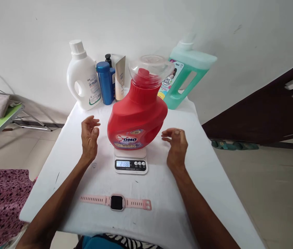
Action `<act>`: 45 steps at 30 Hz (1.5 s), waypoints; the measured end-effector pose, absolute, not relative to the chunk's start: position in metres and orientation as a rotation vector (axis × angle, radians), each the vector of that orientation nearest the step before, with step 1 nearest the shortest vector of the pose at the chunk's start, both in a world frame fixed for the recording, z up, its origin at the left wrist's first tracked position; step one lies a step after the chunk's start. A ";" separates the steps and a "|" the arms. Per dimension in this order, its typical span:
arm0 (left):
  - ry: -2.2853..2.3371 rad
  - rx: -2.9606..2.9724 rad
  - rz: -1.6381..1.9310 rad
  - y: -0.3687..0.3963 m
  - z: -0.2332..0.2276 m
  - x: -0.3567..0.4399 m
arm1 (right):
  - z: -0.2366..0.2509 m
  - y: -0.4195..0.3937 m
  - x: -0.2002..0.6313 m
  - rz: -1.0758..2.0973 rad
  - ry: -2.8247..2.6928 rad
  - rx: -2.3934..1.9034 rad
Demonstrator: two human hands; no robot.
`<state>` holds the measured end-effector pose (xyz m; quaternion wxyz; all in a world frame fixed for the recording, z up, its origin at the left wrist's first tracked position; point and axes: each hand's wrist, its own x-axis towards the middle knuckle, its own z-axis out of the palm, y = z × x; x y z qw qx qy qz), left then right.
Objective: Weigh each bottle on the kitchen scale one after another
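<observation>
Flanking the upright red detergent bottle (137, 114) on the scale (131, 162), left hand (89, 138) and right hand (176, 147) hover released, equally near.

2 bare forearms, no sleeves, rings or watch on the hands (89, 136)

The scene is bright, with soft even daylight and no hard shadows. The white table (188, 186) is almost overexposed, so its surface shows little detail. Weak shadows lie under the left hand (89, 138) and right hand (176, 145). A small glare sits on the clear cap of the red bottle (137, 117) and on its shoulder. The scale (130, 164) display is sharp and readable. Towards 2 o'clock the green jug (188, 74) looks hazy at its top. Straight lines bend at the edges, strongest at 9 and 3 o'clock.
</observation>
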<state>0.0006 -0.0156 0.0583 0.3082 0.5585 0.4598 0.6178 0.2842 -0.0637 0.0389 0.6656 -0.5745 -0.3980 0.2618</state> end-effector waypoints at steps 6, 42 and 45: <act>1.099 1.759 1.475 -0.033 0.100 0.018 | 0.096 -0.051 0.287 0.660 -1.122 -1.076; 0.634 1.858 0.956 0.169 0.142 0.177 | 0.107 0.105 0.376 0.598 -0.962 -1.021; 0.575 1.792 0.892 0.185 0.136 0.187 | 0.093 0.117 0.385 0.526 -0.968 -1.116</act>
